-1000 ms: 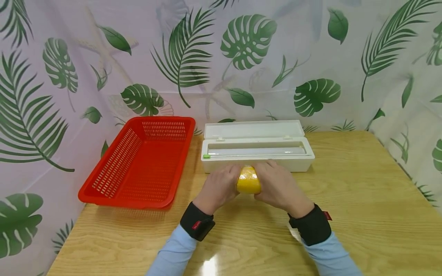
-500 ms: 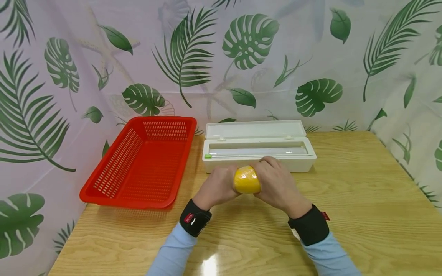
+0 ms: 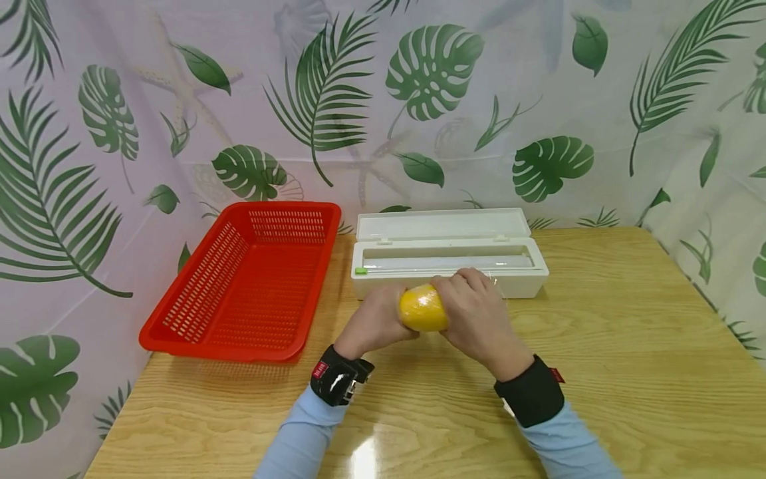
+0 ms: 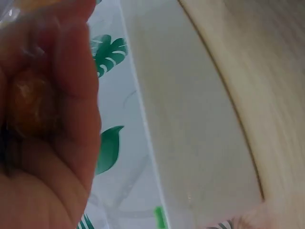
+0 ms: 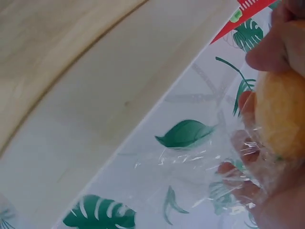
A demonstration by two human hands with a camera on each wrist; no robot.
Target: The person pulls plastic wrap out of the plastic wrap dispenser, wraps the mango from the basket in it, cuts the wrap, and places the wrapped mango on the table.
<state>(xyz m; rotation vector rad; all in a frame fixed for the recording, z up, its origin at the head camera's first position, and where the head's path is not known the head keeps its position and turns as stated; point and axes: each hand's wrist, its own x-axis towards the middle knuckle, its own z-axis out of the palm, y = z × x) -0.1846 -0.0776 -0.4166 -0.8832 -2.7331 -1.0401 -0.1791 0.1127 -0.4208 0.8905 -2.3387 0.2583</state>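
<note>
Both hands grip a round yellow-orange fruit (image 3: 422,309), held in front of the dispenser in the head view. My left hand (image 3: 377,320) curls round its left side, and my right hand (image 3: 475,319) holds it from the right. Clear cling film (image 5: 205,167) covers the fruit, and a loose flap trails beside the right fingers. In the left wrist view, part of the wrapped fruit (image 4: 32,102) shows inside the curled left hand. Just beyond the hands stands a white cling film dispenser (image 3: 491,285), its lid raised and the film roll (image 3: 445,261) visible inside.
A red perforated basket (image 3: 263,286) sits at the left of the wooden table (image 3: 622,359). The dispenser carries a small green slider (image 3: 360,271) at its left front. Behind everything hangs a leaf-patterned cloth (image 3: 455,153).
The fruit has shifted slightly left and tilted between the hands. My right hand has moved a little up and over it, and a film edge now shows beyond the right fingers.
</note>
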